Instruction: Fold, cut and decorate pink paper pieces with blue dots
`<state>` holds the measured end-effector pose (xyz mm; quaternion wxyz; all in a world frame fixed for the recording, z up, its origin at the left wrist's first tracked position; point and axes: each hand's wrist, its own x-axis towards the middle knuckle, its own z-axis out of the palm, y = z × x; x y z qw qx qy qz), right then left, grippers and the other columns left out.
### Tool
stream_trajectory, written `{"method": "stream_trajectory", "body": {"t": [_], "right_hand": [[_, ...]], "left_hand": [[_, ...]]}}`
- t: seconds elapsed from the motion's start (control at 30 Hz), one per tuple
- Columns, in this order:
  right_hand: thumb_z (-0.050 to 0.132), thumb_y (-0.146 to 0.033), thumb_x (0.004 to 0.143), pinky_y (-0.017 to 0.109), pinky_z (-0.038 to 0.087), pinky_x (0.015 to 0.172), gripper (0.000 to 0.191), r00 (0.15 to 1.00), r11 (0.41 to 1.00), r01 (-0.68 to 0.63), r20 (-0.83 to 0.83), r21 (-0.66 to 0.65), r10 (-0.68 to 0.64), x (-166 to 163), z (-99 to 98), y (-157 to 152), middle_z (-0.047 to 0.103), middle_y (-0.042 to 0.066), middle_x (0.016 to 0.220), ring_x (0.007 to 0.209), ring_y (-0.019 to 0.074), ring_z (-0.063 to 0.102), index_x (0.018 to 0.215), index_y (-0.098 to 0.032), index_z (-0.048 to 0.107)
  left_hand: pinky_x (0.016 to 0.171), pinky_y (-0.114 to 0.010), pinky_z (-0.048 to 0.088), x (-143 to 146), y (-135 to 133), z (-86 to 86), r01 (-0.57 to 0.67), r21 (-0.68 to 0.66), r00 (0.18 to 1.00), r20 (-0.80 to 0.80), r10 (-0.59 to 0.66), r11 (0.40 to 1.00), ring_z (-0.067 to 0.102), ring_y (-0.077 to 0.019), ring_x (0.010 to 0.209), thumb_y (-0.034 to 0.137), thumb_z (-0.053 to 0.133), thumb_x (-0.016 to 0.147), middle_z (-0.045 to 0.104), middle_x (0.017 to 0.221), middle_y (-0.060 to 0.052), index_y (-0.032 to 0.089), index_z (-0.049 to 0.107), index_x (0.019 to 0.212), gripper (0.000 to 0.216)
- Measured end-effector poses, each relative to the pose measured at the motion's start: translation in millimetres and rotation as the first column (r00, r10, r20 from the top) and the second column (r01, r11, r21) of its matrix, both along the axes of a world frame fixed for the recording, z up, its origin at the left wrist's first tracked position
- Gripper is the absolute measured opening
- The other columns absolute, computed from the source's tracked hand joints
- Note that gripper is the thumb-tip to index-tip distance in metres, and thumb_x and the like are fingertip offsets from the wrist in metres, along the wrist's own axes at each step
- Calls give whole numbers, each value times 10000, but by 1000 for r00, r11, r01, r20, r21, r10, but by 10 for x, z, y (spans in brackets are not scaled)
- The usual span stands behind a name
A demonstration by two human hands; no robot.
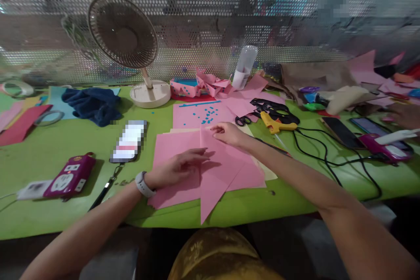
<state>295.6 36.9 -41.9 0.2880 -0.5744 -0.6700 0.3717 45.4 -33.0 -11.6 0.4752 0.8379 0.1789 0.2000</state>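
A sheet of pink paper (pixel 218 166) lies folded in front of me, its pointed lower corner reaching toward the table's near edge. Under it are more pink sheets (pixel 175 148) and a cream sheet (pixel 267 170). My left hand (pixel 179 166), with a white watch at the wrist, rests over the paper with fingers stretched out, the tips at the folded sheet's left edge. Near the top of that sheet, my right hand (pixel 226 133) has its fingers curled and pinched on the paper. Blue dots of paper (pixel 207 116) are scattered on a pink sheet beyond.
A white fan (pixel 149 94) stands at the back left, beside a dark blue cloth (pixel 93 103). A phone (pixel 129 140) and a purple power strip (pixel 70 175) lie at left. Scissors (pixel 243 120), a yellow glue gun (pixel 275 123) and cables are at right. Another person's hand (pixel 405 116) shows far right.
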Motion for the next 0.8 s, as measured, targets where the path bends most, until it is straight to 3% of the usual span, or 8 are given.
{"method": "stream_trajectory", "body": {"t": [0.1, 0.17, 0.23, 0.37, 0.47, 0.57, 0.8], "right_hand": [[616, -94, 755, 289, 499, 811, 300, 998, 998, -51, -27, 26, 52, -58, -36, -40, 717, 75, 964, 844, 157, 643, 1040, -137, 698], [608, -87, 758, 291, 503, 825, 305, 996, 997, -74, -48, 35, 75, -77, -59, -45, 721, 68, 975, 859, 153, 648, 1044, -142, 699], [614, -84, 755, 297, 508, 830, 290, 994, 996, -86, -67, 35, 89, -78, -75, -34, 724, 76, 970, 858, 154, 651, 1027, -130, 704], [619, -78, 761, 302, 515, 839, 255, 988, 995, -101, -118, 26, 103, -50, -86, -10, 728, 96, 958, 846, 147, 661, 999, -106, 707], [622, -68, 761, 303, 514, 857, 248, 981, 994, -109, -159, 27, 112, -32, -82, -25, 733, 81, 950, 854, 138, 665, 987, -122, 707], [628, -77, 765, 307, 513, 874, 227, 974, 993, -114, -194, 27, 117, -28, -70, -61, 736, 73, 952, 871, 137, 670, 971, -131, 706], [606, -115, 793, 323, 513, 872, 191, 974, 997, -74, -213, 30, 78, 49, 16, -192, 733, 73, 942, 879, 146, 668, 957, -137, 701]], "left_hand": [[1123, -437, 394, 19, 0, -32, 8, 203, 995, -102, 13, 979, 329, -211, 1427, 116, 435, 961, 447, 1493, -55, 286, 478, 1399, 472], [1102, -402, 422, 29, 11, -57, -15, 371, 986, -150, 76, 929, 425, -207, 1370, 141, 430, 971, 471, 1473, -76, 258, 463, 1411, 456], [1067, -395, 457, 35, 38, -75, 20, 548, 975, -195, 105, 836, 513, -211, 1298, 165, 407, 988, 513, 1434, -100, 227, 462, 1406, 426], [986, -400, 513, 64, 111, -78, 186, 801, 965, -257, 47, 568, 593, -237, 1200, 137, 365, 993, 600, 1329, -142, 150, 519, 1317, 359], [938, -410, 537, 125, 134, -67, 229, 875, 966, -260, 14, 426, 631, -244, 1135, 87, 349, 978, 655, 1221, -176, 96, 533, 1270, 345], [904, -412, 550, 192, 130, -54, 279, 900, 956, -295, -4, 334, 652, -249, 1094, 55, 335, 962, 667, 1179, -198, 69, 544, 1246, 353], [885, -400, 564, 206, 179, 27, 318, 914, 944, -329, -2, 253, 668, -248, 1065, 49, 362, 945, 665, 1198, -197, 67, 565, 1245, 362]]}}
